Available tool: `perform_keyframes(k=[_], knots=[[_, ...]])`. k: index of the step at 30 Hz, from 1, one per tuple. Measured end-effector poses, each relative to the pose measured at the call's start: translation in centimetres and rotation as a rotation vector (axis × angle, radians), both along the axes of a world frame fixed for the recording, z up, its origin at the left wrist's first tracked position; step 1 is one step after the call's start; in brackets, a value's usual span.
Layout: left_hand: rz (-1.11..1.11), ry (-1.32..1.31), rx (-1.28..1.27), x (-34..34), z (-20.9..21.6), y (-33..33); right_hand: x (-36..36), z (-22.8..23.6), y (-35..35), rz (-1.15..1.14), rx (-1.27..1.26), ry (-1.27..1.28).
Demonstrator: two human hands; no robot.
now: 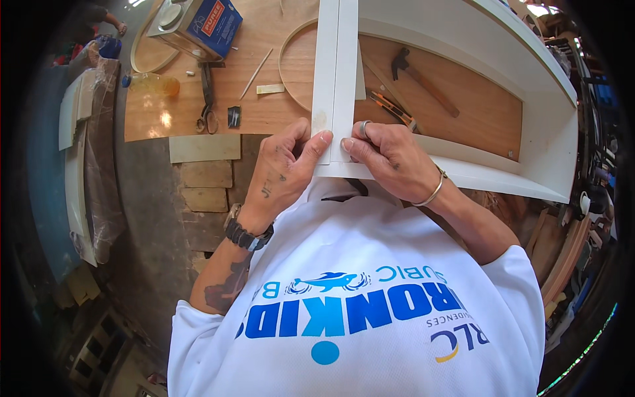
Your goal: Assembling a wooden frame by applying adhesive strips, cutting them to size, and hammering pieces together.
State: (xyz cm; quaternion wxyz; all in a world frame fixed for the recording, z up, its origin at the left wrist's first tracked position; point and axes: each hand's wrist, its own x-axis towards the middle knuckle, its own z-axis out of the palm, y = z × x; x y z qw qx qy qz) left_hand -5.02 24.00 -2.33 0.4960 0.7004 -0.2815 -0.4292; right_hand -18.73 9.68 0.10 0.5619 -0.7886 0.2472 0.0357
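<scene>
A long narrow white strip (324, 73) runs away from me along the edge of a white open box frame (549, 132), with a thin seam between them. My left hand (283, 162) is closed on the strip's near end, thumb on top and fingers curled at its side. My right hand (397, 162) grips the near corner of the frame just across the seam, thumb pressed on its white edge. Inside the frame lie a hammer (430, 89) with a wooden handle and some slim orange-and-black tools (391, 111).
On the wooden tabletop (264, 109) at left stand a metal can (195, 30) and a plastic bottle (152, 84) of yellowish liquid. Scissors (207, 99), a thin stick (256, 74), a small black packet (233, 117) and a curved band (284, 59) lie nearby. Wrapped panels (99, 159) stand far left.
</scene>
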Motion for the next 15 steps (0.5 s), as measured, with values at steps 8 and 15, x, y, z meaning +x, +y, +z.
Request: perform_keyframes(k=[8, 15], knots=[[-0.009, 0.014, 0.031, -0.2, 0.0, 0.2, -0.4, -0.5, 0.8, 0.016, -0.105, -0.050], [-0.050, 0.088, 0.089, 1.0, 0.7, 0.0, -0.4, -0.7, 0.6, 0.018, -0.070, -0.072]])
